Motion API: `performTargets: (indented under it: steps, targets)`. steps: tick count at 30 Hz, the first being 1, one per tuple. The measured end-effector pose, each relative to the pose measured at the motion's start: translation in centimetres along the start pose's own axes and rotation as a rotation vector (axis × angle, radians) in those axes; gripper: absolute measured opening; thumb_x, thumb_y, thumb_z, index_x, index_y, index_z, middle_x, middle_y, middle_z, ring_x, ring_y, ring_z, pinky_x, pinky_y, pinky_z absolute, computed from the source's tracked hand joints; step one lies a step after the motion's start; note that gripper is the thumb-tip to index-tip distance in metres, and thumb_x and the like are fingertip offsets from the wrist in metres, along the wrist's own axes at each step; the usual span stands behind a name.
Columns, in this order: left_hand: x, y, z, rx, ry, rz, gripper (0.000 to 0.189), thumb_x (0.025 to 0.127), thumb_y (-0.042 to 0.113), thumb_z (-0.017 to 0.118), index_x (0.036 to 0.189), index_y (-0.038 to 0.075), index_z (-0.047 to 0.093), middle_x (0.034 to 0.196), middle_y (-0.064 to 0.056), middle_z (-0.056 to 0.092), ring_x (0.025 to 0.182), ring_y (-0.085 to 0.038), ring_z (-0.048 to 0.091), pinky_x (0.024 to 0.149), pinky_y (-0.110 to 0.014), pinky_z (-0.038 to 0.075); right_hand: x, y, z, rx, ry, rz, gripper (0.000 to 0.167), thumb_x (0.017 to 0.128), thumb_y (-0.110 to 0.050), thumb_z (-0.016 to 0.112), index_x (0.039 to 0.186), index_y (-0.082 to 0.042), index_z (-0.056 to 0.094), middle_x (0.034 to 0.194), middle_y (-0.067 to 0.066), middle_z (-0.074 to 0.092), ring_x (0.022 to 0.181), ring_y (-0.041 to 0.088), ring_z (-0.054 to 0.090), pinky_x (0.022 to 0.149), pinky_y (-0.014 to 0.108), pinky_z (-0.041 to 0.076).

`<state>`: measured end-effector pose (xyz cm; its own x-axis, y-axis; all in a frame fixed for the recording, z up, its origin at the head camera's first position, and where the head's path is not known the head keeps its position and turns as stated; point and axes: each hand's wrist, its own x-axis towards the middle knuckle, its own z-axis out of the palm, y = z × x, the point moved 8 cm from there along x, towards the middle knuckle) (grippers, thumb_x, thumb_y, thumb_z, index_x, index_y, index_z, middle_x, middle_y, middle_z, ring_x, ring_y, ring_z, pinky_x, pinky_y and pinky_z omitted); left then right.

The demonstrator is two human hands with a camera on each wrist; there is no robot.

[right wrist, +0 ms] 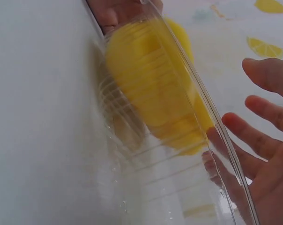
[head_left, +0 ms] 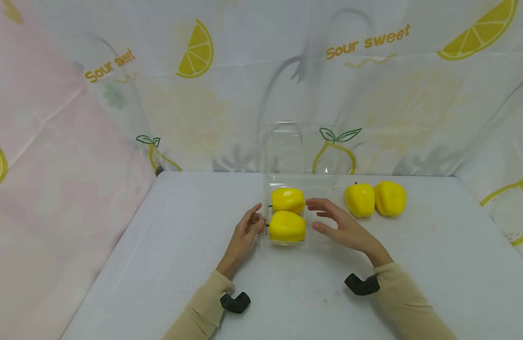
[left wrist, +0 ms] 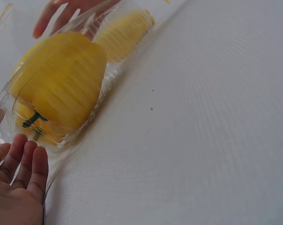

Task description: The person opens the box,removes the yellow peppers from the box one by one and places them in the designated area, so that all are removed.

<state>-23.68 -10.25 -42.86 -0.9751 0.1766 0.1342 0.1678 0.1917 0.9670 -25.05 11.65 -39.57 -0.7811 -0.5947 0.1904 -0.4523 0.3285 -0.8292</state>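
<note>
Closest in, beige sleeves (head_left: 202,302), a curved black piece (head_left: 362,284) at each wrist. And there's the left hand (head_left: 246,231), fingers resting loosely against the left side of the clear container (head_left: 262,239)! On the right, the right hand (head_left: 340,226) hangs released, fingers parted. Inside, the front pepper (head_left: 287,227) sits just beside the rear pepper (head_left: 288,199). Two more peppers (head_left: 390,199) lie to the right; farther back, the raised lid (head_left: 284,156), then lemon-print cloth (head_left: 244,94).
</note>
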Motion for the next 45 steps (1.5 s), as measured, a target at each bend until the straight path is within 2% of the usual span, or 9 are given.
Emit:
performTargets:
  steps: [5,9,12,18,25,31,36,40,45]
  targets:
    - [0.3,-1.5,0.0,-0.017,0.017,0.017,0.048,0.098,0.010,0.049,0.143,-0.001,0.036,0.113,-0.021,0.054,0.097,-0.010,0.052,0.089,-0.012,0.042,0.3,-0.5,1.3,-0.036,-0.015,-0.038,0.052,0.093,-0.019,0.060,0.139,-0.008,0.039,0.139,0.009,0.046,0.127,0.028,0.047,0.103,0.043,0.041]
    - [0.5,-1.9,0.0,-0.016,0.015,0.042,0.047,0.098,0.009,0.048,0.142,-0.002,0.035,0.112,-0.021,0.054,0.097,-0.011,0.054,0.085,-0.012,0.045,0.4,-1.1,2.1,-0.081,-0.008,-0.079,0.051,0.092,-0.020,0.062,0.137,-0.008,0.041,0.137,0.007,0.048,0.125,0.026,0.047,0.102,0.045,0.042]
    - [0.3,-0.9,0.0,-0.030,0.004,0.006,0.047,0.098,0.006,0.047,0.143,-0.003,0.034,0.113,-0.024,0.053,0.098,-0.015,0.053,0.084,-0.012,0.045,0.4,-1.4,2.6,-0.129,0.000,-0.101,0.050,0.091,-0.021,0.063,0.136,-0.009,0.043,0.136,0.005,0.049,0.124,0.023,0.047,0.101,0.047,0.042]
    - [0.1,0.0,0.0,-0.023,-0.008,-0.014,0.048,0.098,0.006,0.047,0.143,-0.005,0.033,0.114,-0.024,0.053,0.097,-0.013,0.053,0.084,-0.010,0.044,0.5,-1.6,3.2,-0.202,0.017,-0.100,0.055,0.090,-0.028,0.065,0.137,-0.013,0.042,0.135,0.001,0.049,0.121,0.019,0.049,0.099,0.046,0.044]
    - [0.0,-0.3,0.0,-0.039,-0.014,-0.060,0.047,0.100,0.011,0.045,0.144,-0.001,0.034,0.118,-0.022,0.053,0.100,-0.018,0.054,0.089,-0.020,0.049,0.5,-1.7,3.5,-0.276,0.031,-0.063,0.060,0.087,-0.035,0.068,0.138,-0.018,0.042,0.134,-0.001,0.049,0.121,0.019,0.051,0.101,0.043,0.044]
    - [0.0,-0.2,0.0,-0.033,-0.018,-0.068,0.047,0.100,0.011,0.044,0.144,0.000,0.034,0.119,-0.022,0.052,0.103,-0.025,0.054,0.091,-0.023,0.049,0.5,-1.6,3.7,-0.306,0.037,-0.053,0.059,0.086,-0.031,0.069,0.137,-0.018,0.043,0.133,0.001,0.050,0.122,0.021,0.052,0.102,0.043,0.044]
    - [0.0,-0.3,-0.1,-0.036,-0.014,-0.068,0.046,0.101,0.014,0.043,0.144,0.000,0.034,0.119,-0.022,0.054,0.101,-0.024,0.055,0.093,-0.032,0.050,0.5,-1.3,3.8,-0.312,0.037,-0.045,0.058,0.086,-0.031,0.069,0.137,-0.017,0.043,0.133,0.003,0.051,0.120,0.022,0.053,0.100,0.043,0.045]
    - [0.2,-1.4,-0.3,-0.125,-0.007,-0.084,0.045,0.102,0.018,0.040,0.144,0.001,0.035,0.115,-0.017,0.055,0.099,-0.015,0.054,0.092,-0.027,0.048,0.5,-1.3,3.8,-0.305,0.044,-0.042,0.057,0.087,-0.030,0.069,0.136,-0.016,0.044,0.131,0.003,0.052,0.118,0.021,0.054,0.097,0.041,0.047]
    - [0.9,-3.6,-0.2,-0.310,0.000,-0.127,0.045,0.104,0.027,0.033,0.144,0.008,0.036,0.108,-0.005,0.054,0.101,-0.011,0.053,0.093,-0.020,0.044,0.5,-1.5,3.8,-0.299,0.058,-0.043,0.055,0.087,-0.027,0.069,0.135,-0.013,0.046,0.129,0.005,0.053,0.115,0.021,0.055,0.093,0.042,0.049]
